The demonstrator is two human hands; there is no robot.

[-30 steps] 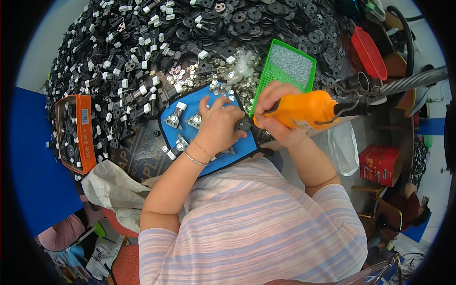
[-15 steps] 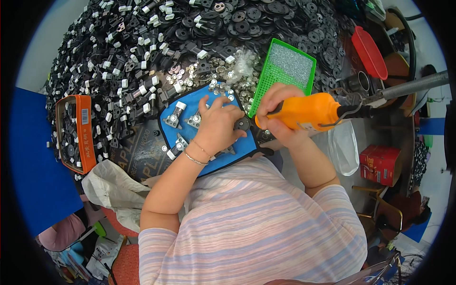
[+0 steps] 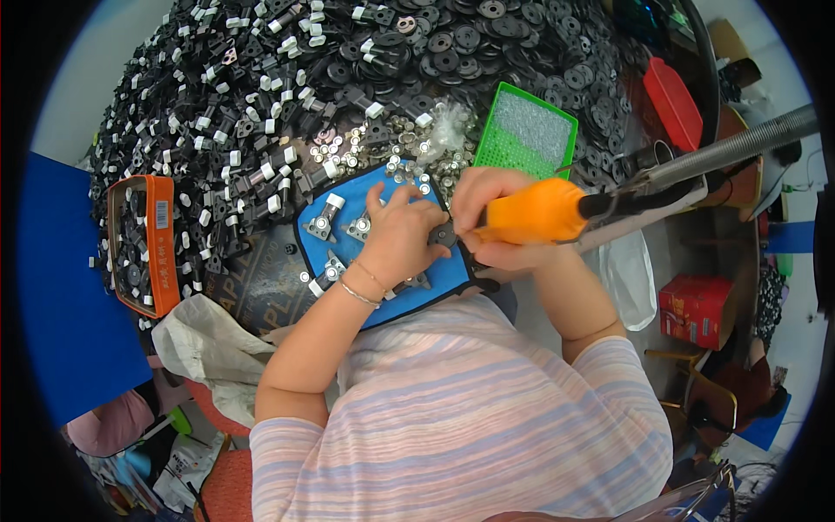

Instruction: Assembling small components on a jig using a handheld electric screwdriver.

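Note:
My left hand rests over a blue mat, its thumb and fingers closed around a small black disc. In my right hand is an orange electric screwdriver, gripped near its front end. Its tip is hidden by my fingers, close beside the disc. A metal bracket with a white-capped post lies on the mat, with several similar ones around my left hand. One bracket is partly covered by my left hand.
Beyond the mat lie loose silver round parts, a heap of white-capped black parts and a heap of black discs. A green basket holds small screws. An orange tin stands left; a coiled spring reaches in from the right.
My right hand has moved left with the screwdriver, right up to the black disc. My left hand has kept its hold on the disc.

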